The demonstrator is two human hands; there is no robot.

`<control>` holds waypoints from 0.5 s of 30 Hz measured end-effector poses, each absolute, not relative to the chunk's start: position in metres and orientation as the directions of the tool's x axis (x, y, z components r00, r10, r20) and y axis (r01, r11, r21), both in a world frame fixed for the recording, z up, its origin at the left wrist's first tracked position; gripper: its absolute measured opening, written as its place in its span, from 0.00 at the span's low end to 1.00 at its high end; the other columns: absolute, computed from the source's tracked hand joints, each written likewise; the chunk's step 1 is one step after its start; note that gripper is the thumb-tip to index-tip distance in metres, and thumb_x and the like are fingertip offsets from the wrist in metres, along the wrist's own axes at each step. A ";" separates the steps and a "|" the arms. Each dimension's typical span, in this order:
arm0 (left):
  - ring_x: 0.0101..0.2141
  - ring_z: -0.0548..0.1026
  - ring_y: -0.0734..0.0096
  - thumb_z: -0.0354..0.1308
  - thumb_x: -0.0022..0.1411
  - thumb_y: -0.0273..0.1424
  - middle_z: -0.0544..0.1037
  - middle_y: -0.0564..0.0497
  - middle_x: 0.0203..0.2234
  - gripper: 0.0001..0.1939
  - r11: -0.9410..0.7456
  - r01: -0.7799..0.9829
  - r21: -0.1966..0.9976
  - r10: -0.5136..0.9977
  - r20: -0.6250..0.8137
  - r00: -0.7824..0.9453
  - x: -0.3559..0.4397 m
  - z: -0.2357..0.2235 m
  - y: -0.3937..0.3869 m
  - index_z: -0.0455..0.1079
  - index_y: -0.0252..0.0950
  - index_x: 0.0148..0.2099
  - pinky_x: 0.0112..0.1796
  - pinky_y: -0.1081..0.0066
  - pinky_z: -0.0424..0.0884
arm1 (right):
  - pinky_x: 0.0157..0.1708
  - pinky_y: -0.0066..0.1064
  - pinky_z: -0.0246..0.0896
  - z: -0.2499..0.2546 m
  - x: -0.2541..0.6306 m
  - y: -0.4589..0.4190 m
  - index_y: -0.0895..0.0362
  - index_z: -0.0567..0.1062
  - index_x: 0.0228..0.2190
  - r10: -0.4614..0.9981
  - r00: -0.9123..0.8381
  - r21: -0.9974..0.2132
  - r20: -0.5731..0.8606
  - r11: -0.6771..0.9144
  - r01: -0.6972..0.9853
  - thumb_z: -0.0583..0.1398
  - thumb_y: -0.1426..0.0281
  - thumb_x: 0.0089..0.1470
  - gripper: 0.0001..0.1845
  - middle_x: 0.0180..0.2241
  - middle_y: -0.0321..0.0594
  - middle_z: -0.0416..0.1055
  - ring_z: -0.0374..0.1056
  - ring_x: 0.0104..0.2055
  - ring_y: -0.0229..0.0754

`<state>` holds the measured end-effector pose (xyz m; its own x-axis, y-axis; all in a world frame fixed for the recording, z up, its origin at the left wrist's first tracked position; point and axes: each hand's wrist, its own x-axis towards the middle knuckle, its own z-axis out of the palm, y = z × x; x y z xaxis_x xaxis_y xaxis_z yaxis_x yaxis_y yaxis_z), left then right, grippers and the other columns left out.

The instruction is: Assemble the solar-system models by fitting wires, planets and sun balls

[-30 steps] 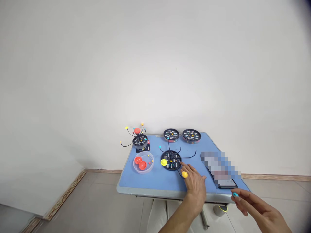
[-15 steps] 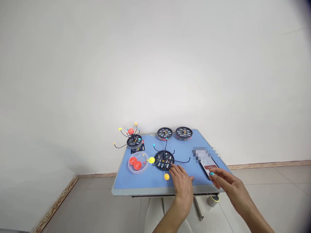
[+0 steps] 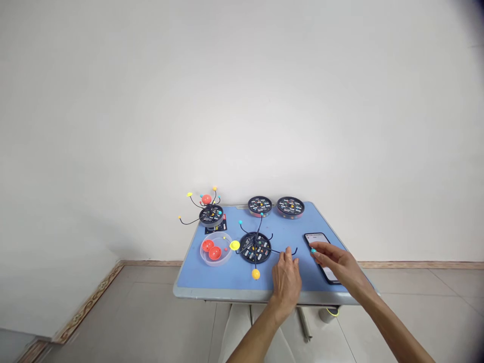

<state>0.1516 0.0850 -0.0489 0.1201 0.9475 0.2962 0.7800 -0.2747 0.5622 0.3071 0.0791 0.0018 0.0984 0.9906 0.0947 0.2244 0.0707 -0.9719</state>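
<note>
A solar system model with a round black base stands at the middle of the table, with thin curved rods spreading from its centre. Its rods carry a yellow ringed planet, an orange ball and small blue balls. My left hand has its fingers closed on the long right-hand rod, whose bent tip is bare. Between the fingertips of my right hand is a small blue ball, held just right of that tip and above the phone.
A clear round tray holds red half-spheres and small balls. Behind it, another assembled model stands over a black card. Two round black-topped cases are at the back edge of the blue table.
My left hand has moved from the base's edge rightward to the long rod. My right hand has brought the blue ball left and up, closer to the rod's tip.
</note>
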 end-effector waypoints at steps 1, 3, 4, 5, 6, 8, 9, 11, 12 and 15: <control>0.42 0.80 0.57 0.49 0.69 0.25 0.80 0.38 0.44 0.20 -0.277 0.743 0.609 0.950 0.292 0.115 0.152 -0.049 0.089 0.67 0.29 0.61 0.42 0.63 0.76 | 0.31 0.37 0.68 0.003 0.306 0.086 0.56 0.82 0.33 0.992 0.075 -0.963 0.102 0.079 0.257 0.66 0.43 0.39 0.30 0.25 0.41 0.74 0.70 0.29 0.46; 0.45 0.79 0.57 0.49 0.69 0.26 0.80 0.39 0.45 0.19 -0.280 0.675 0.683 0.952 0.286 0.106 0.151 -0.049 0.096 0.68 0.30 0.59 0.46 0.62 0.74 | 0.30 0.37 0.68 0.003 0.303 0.099 0.55 0.82 0.31 0.994 0.036 -0.954 0.108 0.093 0.284 0.66 0.42 0.37 0.30 0.25 0.41 0.74 0.70 0.29 0.46; 0.47 0.78 0.57 0.50 0.69 0.26 0.81 0.40 0.45 0.18 -0.283 0.647 0.708 0.953 0.284 0.106 0.151 -0.049 0.099 0.69 0.31 0.59 0.48 0.62 0.73 | 0.30 0.37 0.68 0.002 0.302 0.105 0.55 0.82 0.31 0.994 0.015 -0.949 0.110 0.101 0.298 0.66 0.43 0.38 0.30 0.24 0.41 0.74 0.70 0.29 0.46; 0.47 0.78 0.58 0.51 0.69 0.26 0.81 0.41 0.46 0.18 -0.289 0.623 0.726 0.952 0.284 0.111 0.151 -0.049 0.101 0.70 0.33 0.58 0.49 0.63 0.73 | 0.31 0.37 0.68 0.000 0.301 0.109 0.55 0.82 0.30 0.994 -0.006 -0.944 0.113 0.109 0.311 0.65 0.43 0.38 0.29 0.24 0.41 0.75 0.70 0.29 0.46; 0.47 0.78 0.59 0.51 0.68 0.26 0.81 0.43 0.46 0.17 -0.297 0.605 0.739 0.951 0.285 0.119 0.151 -0.049 0.102 0.71 0.34 0.57 0.48 0.64 0.72 | 0.31 0.36 0.68 -0.001 0.300 0.113 0.55 0.82 0.30 0.993 -0.026 -0.939 0.116 0.118 0.323 0.65 0.44 0.39 0.28 0.24 0.41 0.75 0.70 0.29 0.46; 0.44 0.79 0.62 0.51 0.68 0.26 0.82 0.46 0.44 0.15 -0.313 0.581 0.751 0.947 0.295 0.128 0.151 -0.049 0.103 0.74 0.37 0.54 0.46 0.67 0.73 | 0.31 0.36 0.67 -0.004 0.298 0.117 0.55 0.82 0.31 0.990 -0.063 -0.929 0.124 0.138 0.344 0.65 0.46 0.41 0.26 0.25 0.42 0.76 0.70 0.29 0.46; 0.42 0.80 0.63 0.51 0.69 0.26 0.83 0.47 0.42 0.15 -0.319 0.579 0.750 0.945 0.300 0.131 0.151 -0.049 0.103 0.75 0.38 0.52 0.43 0.68 0.73 | 0.31 0.36 0.67 -0.005 0.297 0.118 0.55 0.82 0.31 0.989 -0.078 -0.924 0.128 0.148 0.353 0.65 0.47 0.41 0.25 0.26 0.42 0.77 0.70 0.29 0.46; 0.38 0.80 0.64 0.50 0.69 0.27 0.83 0.48 0.38 0.14 -0.327 0.596 0.733 0.941 0.309 0.136 0.151 -0.048 0.103 0.76 0.39 0.47 0.39 0.70 0.71 | 0.31 0.36 0.68 -0.007 0.297 0.120 0.55 0.82 0.32 0.985 -0.103 -0.913 0.136 0.166 0.372 0.64 0.47 0.42 0.25 0.27 0.43 0.77 0.70 0.30 0.46; 0.37 0.80 0.65 0.50 0.70 0.27 0.83 0.49 0.36 0.13 -0.329 0.608 0.722 0.940 0.311 0.140 0.151 -0.048 0.103 0.77 0.40 0.45 0.38 0.71 0.71 | 0.31 0.36 0.68 -0.008 0.297 0.121 0.55 0.82 0.33 0.984 -0.114 -0.908 0.139 0.173 0.383 0.64 0.47 0.43 0.26 0.27 0.43 0.78 0.70 0.30 0.46; 0.35 0.79 0.66 0.50 0.70 0.28 0.83 0.50 0.33 0.13 -0.329 0.629 0.704 0.940 0.307 0.149 0.151 -0.049 0.103 0.77 0.40 0.42 0.35 0.72 0.68 | 0.31 0.37 0.69 -0.011 0.299 0.123 0.55 0.82 0.33 0.979 -0.143 -0.886 0.143 0.192 0.423 0.63 0.46 0.44 0.27 0.27 0.44 0.78 0.70 0.29 0.46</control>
